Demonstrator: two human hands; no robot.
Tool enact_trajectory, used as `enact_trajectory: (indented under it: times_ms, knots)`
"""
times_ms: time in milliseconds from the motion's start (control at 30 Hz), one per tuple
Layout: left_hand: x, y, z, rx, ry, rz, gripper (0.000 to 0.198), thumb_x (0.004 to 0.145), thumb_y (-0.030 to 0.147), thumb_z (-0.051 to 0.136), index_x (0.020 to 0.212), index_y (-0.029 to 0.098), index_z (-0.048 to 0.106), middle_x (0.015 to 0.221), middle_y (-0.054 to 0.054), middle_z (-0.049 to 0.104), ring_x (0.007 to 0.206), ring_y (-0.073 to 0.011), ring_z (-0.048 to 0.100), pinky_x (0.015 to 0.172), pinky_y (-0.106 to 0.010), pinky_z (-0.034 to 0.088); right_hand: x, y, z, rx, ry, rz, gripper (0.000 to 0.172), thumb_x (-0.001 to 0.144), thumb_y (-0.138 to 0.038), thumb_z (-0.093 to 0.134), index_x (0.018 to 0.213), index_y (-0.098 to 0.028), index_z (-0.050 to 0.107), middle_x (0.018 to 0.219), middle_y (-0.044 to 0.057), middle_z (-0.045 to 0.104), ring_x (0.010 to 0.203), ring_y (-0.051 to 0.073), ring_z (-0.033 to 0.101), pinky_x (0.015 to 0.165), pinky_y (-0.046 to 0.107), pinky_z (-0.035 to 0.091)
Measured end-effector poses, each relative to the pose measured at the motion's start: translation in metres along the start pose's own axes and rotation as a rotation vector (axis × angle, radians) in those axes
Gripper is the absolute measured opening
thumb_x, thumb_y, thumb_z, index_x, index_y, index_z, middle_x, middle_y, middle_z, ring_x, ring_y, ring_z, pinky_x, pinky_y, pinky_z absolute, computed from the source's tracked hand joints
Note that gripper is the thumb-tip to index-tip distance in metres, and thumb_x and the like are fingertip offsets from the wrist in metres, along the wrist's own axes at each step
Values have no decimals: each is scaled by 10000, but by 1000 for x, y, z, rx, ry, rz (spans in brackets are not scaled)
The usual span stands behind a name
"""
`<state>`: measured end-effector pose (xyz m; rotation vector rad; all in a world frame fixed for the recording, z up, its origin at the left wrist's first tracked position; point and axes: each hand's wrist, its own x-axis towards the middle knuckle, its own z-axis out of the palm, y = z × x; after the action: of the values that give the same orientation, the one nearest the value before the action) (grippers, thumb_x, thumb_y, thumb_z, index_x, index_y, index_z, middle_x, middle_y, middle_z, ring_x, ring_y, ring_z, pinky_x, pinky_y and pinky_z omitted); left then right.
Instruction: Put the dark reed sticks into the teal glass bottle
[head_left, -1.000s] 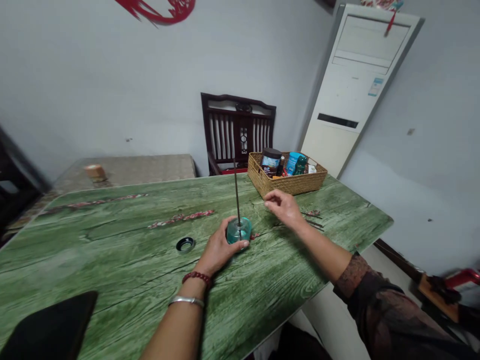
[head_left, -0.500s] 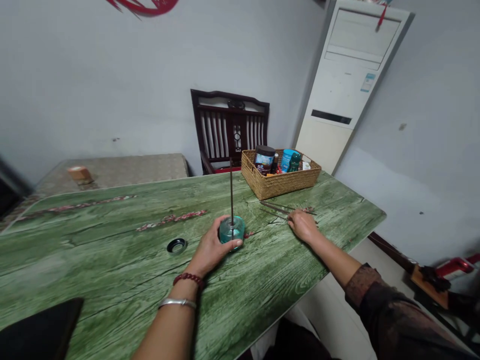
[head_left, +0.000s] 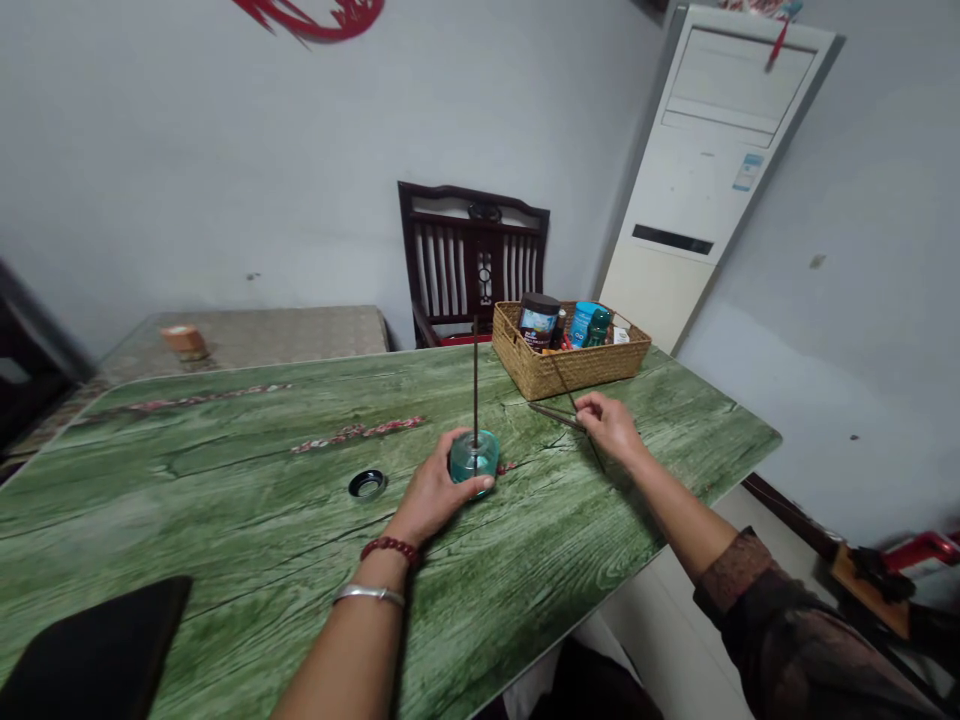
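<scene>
- We see the left hand (head_left: 442, 482) half curled around a teal glass bottle (head_left: 486, 460), with the thumb along its near side; the bottle rests on the green wood-grain table (head_left: 487, 610).
- In the bottle stands one dark thin stick (head_left: 475, 385), nearly upright, its lower part visible through the glass.
- We find the right hand (head_left: 611, 425) closed in a fingertip pinch on a second stick (head_left: 564, 378), held at a slant, its upper end leaning leftward before the basket.
- Below that hand we note loose sticks (head_left: 551, 411) on the table; their right ends are hidden, and we cannot tell whether the fingers touch them.
- Left of the bottle, well apart from it, we observe a black ring-shaped cap (head_left: 367, 484).
- Behind the right hand we see a woven basket (head_left: 551, 378) containing a dark-lidded jar (head_left: 538, 320), a blue container (head_left: 584, 322) and a green bottle (head_left: 598, 328).
</scene>
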<state>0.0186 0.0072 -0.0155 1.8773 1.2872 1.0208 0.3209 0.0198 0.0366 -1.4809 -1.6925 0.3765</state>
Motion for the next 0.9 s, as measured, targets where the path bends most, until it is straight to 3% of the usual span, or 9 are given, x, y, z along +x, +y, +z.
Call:
enact_trajectory:
  times_ms: [100, 200, 333, 433, 633, 767, 900]
  knots:
    - [0, -1, 0, -7, 1, -7, 769, 659, 482, 780, 1307, 190, 488, 1175, -109, 681, 1085, -300, 653, 957, -438, 493, 9, -31, -3, 425, 15, 4, 184, 751, -338, 652, 854, -190, 612, 724, -8, 693, 542, 122, 586, 553, 234, 460]
    - [-1, -1, 0, -11, 9, 1, 764, 655, 486, 781, 1298, 190, 493, 1173, -106, 682, 1083, -304, 653, 954, -442, 496, 13, -68, -2, 683, 40, -88, 235, 756, -379, 693, 853, -196, 582, 784, 4, 722, 540, 98, 587, 529, 213, 460]
    - [-1, -1, 1, -18, 14, 18, 758, 651, 479, 783, 1291, 193, 496, 1172, -102, 681, 1083, -308, 653, 947, -450, 501, 15, -107, 11, 777, 49, -180, 255, 781, -398, 705, 853, -198, 565, 803, 8, 723, 552, 85, 585, 513, 200, 459]
    - [-1, -2, 2, -37, 12, 27, 756, 651, 474, 785, 1289, 190, 496, 1174, -105, 680, 1096, -310, 649, 947, -452, 501, 18, -121, 26, 789, 5, -205, 275, 774, -415, 718, 863, -204, 566, 778, -3, 703, 566, 89, 585, 528, 207, 484]
    - [-1, -1, 2, -61, 26, 47, 753, 648, 456, 792, 1287, 182, 504, 1206, -109, 664, 1110, -295, 633, 980, -449, 481, 22, -118, 59, 727, -114, -187, 248, 755, -400, 705, 817, -207, 563, 727, -16, 653, 618, 116, 599, 545, 226, 504]
    - [-2, 0, 2, -67, 23, 52, 737, 653, 454, 785, 1282, 189, 508, 1184, -99, 669, 1088, -291, 639, 969, -450, 489, 19, -107, 80, 625, -181, -139, 209, 732, -374, 696, 787, -203, 591, 658, -38, 619, 551, 107, 553, 531, 231, 482]
    - [-2, 0, 1, -24, 23, 28, 750, 651, 465, 785, 1290, 188, 507, 1187, -103, 670, 1080, -295, 644, 953, -444, 497, 13, -84, 72, 439, -115, -152, 190, 748, -360, 674, 843, -195, 678, 709, -14, 662, 611, 129, 578, 603, 251, 486]
